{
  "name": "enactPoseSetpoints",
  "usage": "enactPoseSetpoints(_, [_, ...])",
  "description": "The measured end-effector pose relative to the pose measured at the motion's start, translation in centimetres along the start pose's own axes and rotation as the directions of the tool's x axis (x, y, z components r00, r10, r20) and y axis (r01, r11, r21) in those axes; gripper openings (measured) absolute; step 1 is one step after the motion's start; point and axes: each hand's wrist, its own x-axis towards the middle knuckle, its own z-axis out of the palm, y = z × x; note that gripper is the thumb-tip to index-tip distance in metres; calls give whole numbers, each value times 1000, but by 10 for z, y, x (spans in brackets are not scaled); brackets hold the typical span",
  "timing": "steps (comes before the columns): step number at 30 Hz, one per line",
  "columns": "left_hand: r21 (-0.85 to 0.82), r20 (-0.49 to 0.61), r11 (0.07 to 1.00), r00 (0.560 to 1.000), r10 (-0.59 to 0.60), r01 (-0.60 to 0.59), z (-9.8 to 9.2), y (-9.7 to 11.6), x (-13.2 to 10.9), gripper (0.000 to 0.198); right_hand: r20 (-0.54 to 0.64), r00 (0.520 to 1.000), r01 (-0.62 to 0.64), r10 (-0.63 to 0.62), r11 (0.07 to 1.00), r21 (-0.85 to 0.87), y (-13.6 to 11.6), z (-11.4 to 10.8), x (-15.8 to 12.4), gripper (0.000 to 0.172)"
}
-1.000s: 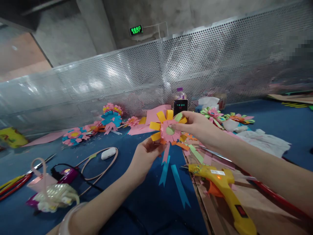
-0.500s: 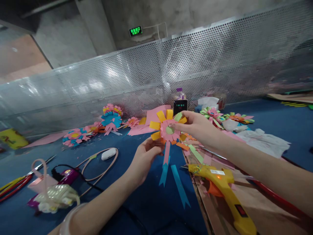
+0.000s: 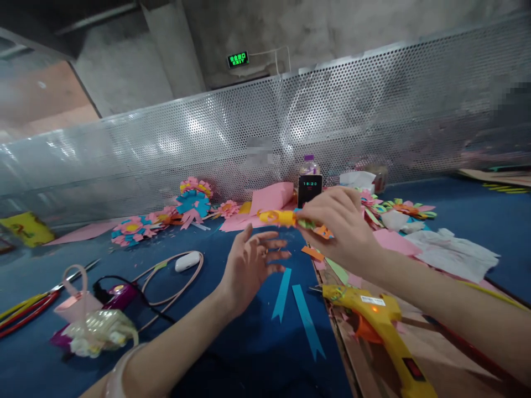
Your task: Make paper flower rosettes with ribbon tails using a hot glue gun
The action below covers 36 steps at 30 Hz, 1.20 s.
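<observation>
My right hand [image 3: 338, 226] grips a paper flower [image 3: 279, 217], which is turned nearly edge-on, so mainly its yellow looped petals show. Its pink layer and tail are hidden or out of sight. Below and left of the flower, my left hand [image 3: 253, 265] is open, fingers spread, holding nothing. Two blue paper strips with notched ends, one [image 3: 282, 296] nearer the left hand and another [image 3: 309, 323] to its right, lie on the blue table [image 3: 257, 354]. A yellow hot glue gun [image 3: 373, 315] with a lit orange light rests under my right forearm.
Finished paper flowers [image 3: 193, 202] line the back of the table before a perforated metal screen [image 3: 228, 138]. A small clock [image 3: 310, 190] stands near the middle. On the left lie scissors [image 3: 29, 309], an earbud case [image 3: 187, 261] and cables. Crumpled tissue [image 3: 452, 251] lies right.
My right hand has tipped the flower from facing me to nearly edge-on. My left hand has let go of it and spread its fingers. The view has shifted slightly.
</observation>
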Motion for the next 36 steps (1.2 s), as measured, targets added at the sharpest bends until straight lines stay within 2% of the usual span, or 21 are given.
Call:
enactPoseSetpoints(1, [-66, 106, 992, 989, -100, 108, 0, 2, -1, 46, -8, 989, 148, -148, 989, -27, -1, -2, -3, 11])
enactPoseSetpoints(3, [-159, 287, 949, 933, -219, 271, 1, 5, -3, 54, -5, 937, 348, -349, 936, -43, -2, -9, -8, 15])
enactPoseSetpoints(5, [-175, 348, 936, 909, -231, 305, 2, 5, -6, 56, 22, 881, 473, -472, 879, -58, -3, -18, -11, 20])
enactPoseSetpoints(8, [-88, 334, 964, 919, -208, 250, 4, 2, -10, 44, 65, 827, 562, -558, 824, -76, -3, -28, -12, 25])
enactPoseSetpoints(12, [78, 287, 990, 948, -135, 118, 5, -6, -12, 27, 159, 797, 601, -583, 792, -108, 0, -31, -15, 26])
enactPoseSetpoints(16, [104, 220, 992, 971, -89, 68, 3, -10, -9, 21, 233, 785, 603, -574, 794, -76, 2, -30, -28, 23])
enactPoseSetpoints(17, [113, 195, 992, 977, -84, 62, 3, -10, -8, 21, 223, 807, 569, -546, 821, -47, 2, -31, -31, 25])
enactPoseSetpoints(19, [149, 155, 988, 986, -68, 45, 2, -10, -8, 23, 174, 901, 399, -396, 917, 21, 0, -33, -34, 29])
enactPoseSetpoints(20, [176, 149, 984, 987, -56, 29, 2, -10, -8, 25, 155, 954, 251, -256, 967, 54, -2, -33, -34, 30])
enactPoseSetpoints(21, [205, 153, 979, 987, -45, 12, 2, -10, -8, 26, 151, 985, 66, -79, 994, 85, -4, -33, -31, 28])
enactPoseSetpoints(22, [235, 164, 972, 986, -37, -3, 3, -11, -9, 26, 156, 981, -137, 118, 983, 118, -6, -32, -27, 24])
enactPoseSetpoints(23, [266, 177, 964, 984, -32, -16, 3, -11, -10, 26, 190, 929, -348, 317, 924, 160, -9, -31, -22, 19])
enactPoseSetpoints(24, [296, 184, 955, 982, -36, -21, 3, -11, -10, 25, 261, 831, -544, 490, 813, 207, -11, -29, -17, 19])
enactPoseSetpoints(25, [321, 184, 947, 982, -43, -19, 4, -12, -11, 23, 372, 694, -715, 617, 654, 248, -13, -26, -11, 24])
enactPoseSetpoints(26, [338, 181, 941, 982, -50, -14, 4, -12, -12, 23, 489, 552, -832, 675, 483, 273, -15, -23, -7, 29])
enactPoseSetpoints(27, [348, 176, 938, 983, -53, -12, 4, -13, -13, 22, 589, 437, -899, 680, 335, 281, -16, -19, -4, 32])
enactPoseSetpoints(28, [353, 172, 936, 984, -52, -13, 4, -13, -13, 21, 660, 363, -931, 658, 235, 278, -16, -16, -3, 34])
enactPoseSetpoints(29, [351, 171, 936, 984, -47, -16, 5, -13, -14, 21, 695, 337, -940, 635, 189, 283, -16, -14, -3, 34])
enactPoseSetpoints(32, [324, 176, 946, 984, -35, -24, 6, -13, -14, 25, 691, 371, -927, 620, 200, 318, -15, -8, -8, 28])
enactPoseSetpoints(36, [324, 122, 946, 992, -45, 3, 9, -12, -15, 25, 692, 405, -912, 597, 217, 347, -13, -6, -13, 25])
